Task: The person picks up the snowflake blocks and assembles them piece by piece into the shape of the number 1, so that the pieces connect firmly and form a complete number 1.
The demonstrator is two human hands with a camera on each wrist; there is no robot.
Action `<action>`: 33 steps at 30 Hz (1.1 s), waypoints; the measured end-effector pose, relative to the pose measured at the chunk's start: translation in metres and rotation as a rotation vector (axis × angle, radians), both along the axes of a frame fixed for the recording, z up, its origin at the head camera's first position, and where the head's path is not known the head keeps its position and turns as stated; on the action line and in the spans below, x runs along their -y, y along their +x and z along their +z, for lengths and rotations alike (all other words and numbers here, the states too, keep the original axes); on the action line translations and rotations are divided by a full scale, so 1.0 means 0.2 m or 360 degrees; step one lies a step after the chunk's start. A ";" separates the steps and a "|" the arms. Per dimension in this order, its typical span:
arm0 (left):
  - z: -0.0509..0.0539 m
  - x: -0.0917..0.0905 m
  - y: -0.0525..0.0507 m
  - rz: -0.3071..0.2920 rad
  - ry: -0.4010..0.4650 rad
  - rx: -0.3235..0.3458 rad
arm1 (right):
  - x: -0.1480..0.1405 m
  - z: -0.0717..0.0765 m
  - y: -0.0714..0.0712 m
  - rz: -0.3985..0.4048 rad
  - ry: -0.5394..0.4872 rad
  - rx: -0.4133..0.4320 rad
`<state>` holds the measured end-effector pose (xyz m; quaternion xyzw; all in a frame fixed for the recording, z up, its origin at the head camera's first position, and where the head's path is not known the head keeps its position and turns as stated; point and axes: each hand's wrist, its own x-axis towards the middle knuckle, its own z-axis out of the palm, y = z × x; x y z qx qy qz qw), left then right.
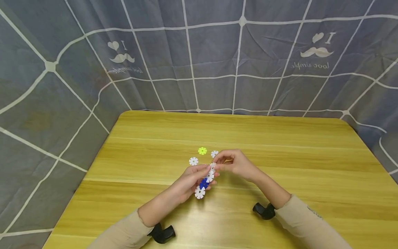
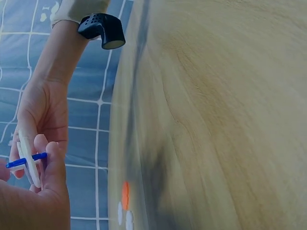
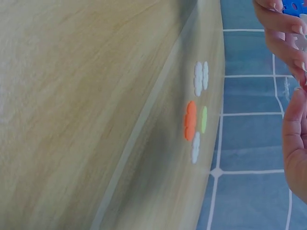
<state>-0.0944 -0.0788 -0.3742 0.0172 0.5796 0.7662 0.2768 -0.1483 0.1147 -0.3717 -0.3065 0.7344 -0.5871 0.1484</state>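
- Far left: a grey-blue curtain (image 1: 31, 145) with white lines is hanging beside the worktop (image 1: 124, 155) and running behind it.
- Left sleeve (image 1: 124, 232): beige fabric is covering the forearm; a black fitting (image 1: 163, 234) is showing near the cuff.
- Left hand (image 1: 188, 181): is clamping a disc chain, thumb on top, fingers underneath.
- First loose white disc (image 1: 193, 161): is lying on the worktop just beyond the left hand.
- Disc chain (image 1: 206, 181): is being held above the worktop between both hands, slanting up to the right; a blue disc (image 1: 203, 184) is sitting among white ones.
- Yellow-green disc (image 1: 202, 150): is lying beyond the chain; the right wrist view is showing an orange disc (image 3: 190, 120) just beside it.
- Second loose white disc (image 1: 214, 154): is lying near the right fingertips.
- Right hand (image 1: 234, 164): is pinching the chain's upper end.
- Right sleeve (image 1: 311, 221): is showing a second black fitting (image 1: 264, 211) beneath.
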 end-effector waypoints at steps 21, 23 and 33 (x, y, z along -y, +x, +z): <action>-0.01 0.02 0.01 0.0073 -0.0030 0.0068 | -0.03 -0.07 -0.09 -0.0149 0.0211 0.0067; -0.01 0.02 0.01 0.0092 -0.0033 0.0072 | -0.03 -0.09 -0.10 -0.0203 0.0297 0.0113; -0.03 0.03 0.00 0.0152 -0.0084 0.0076 | 0.04 -0.18 -0.13 -0.0485 0.0730 0.0135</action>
